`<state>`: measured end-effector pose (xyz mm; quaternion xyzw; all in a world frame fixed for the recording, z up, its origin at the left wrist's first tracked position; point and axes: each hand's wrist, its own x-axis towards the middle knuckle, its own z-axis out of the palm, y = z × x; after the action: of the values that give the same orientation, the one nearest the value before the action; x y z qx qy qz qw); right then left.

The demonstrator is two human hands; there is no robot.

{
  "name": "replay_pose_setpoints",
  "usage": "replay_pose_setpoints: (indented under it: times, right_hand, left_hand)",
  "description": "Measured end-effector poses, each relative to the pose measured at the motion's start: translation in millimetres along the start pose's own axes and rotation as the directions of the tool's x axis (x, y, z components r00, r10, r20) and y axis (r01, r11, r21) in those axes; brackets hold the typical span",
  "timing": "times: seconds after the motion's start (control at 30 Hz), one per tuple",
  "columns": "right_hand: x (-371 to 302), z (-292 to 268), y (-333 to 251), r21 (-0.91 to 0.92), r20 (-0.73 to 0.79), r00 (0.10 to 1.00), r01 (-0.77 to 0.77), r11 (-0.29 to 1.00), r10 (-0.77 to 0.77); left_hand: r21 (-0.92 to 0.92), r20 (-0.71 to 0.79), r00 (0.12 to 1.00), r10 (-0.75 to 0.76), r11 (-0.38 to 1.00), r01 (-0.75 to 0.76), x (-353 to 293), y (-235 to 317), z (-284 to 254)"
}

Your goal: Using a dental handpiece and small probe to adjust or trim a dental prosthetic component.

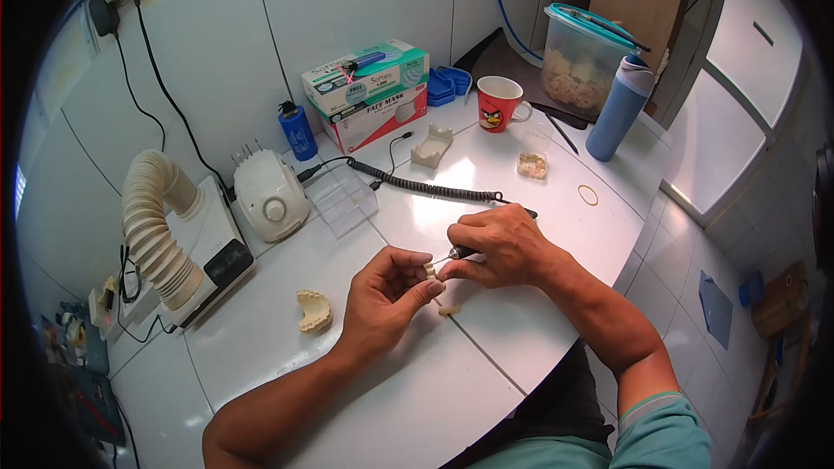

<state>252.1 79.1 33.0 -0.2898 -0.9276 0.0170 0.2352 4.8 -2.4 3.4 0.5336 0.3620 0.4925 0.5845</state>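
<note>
Primarily, my work surface is a white tiled tabletop [287, 373]; clock directions are read from the point of work, with 12 o'clock pointing away from me. At 9 o'clock stands a white hose unit [156, 226], its ribbed cream tube bent over. At 1 o'clock, toward the far side, stands a clear turquoise-lidded tub [573, 74]; just beside it, between 1 and 2 o'clock, is a blue bottle [617, 113]. At 11 o'clock, two cartons [373, 113] are stacked. At 10 o'clock rests a white control unit [272, 200] with a round knob.

My left hand [382, 291] enters from 7 o'clock, thumb and fingers drawn together in a pinch. My right hand [502, 243] enters from 4 o'clock, fingers curled and pressed together in a grip.

At 1 o'clock, nearer than the tub, stands a red mug [493, 110]. Between 8 and 9 o'clock lies a cream dental cast [314, 313]. The right-hand grip holds a dark handpiece [463, 253], its slender metal tip directed toward 8 o'clock. The left-hand pinch holds a small cream workpiece [429, 270] at that tip; whether they touch, I cannot tell. At 5 o'clock, just below my fingertips, lies a loose cream strip [449, 310]
</note>
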Motion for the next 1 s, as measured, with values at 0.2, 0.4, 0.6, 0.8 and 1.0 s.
replay_pose_setpoints:
  times: [0.2, 0.4, 0.6, 0.8, 1.0]
  right_hand:
    - [0.2, 2.5, -0.4, -0.001, 0.002, 1.0, -0.002, 1.0, 0.002]
    - [1.0, 1.1, -0.6, -0.016, 0.025, 0.999, -0.02, 1.0, 0.02]
    - [0.2, 2.7, -1.1, -0.025, 0.005, 1.0, -0.012, 1.0, 0.012]
    - [2.1, 1.8, -5.1, -0.016, 0.009, 1.0, -0.003, 1.0, 0.003]
    - [1.6, 0.4, -7.9, -0.029, 0.029, 1.0, -0.004, 1.0, 0.005]
  left_hand:
    - [0.012, -0.025, 1.0, -0.006, 1.0, 0.006, -0.4, 0.4, 1.9]
    - [0.012, -0.02, 1.0, 0.005, 1.0, -0.005, -1.3, 2.5, 1.6]
    - [0.011, -0.01, 1.0, -0.011, 1.0, 0.011, -0.7, 2.0, 1.3]
    - [-0.017, -0.012, 1.0, 0.006, 1.0, -0.006, -1.2, 3.2, 2.0]
    - [0.015, -0.015, 1.0, 0.003, 1.0, -0.002, -1.4, 2.1, 0.4]
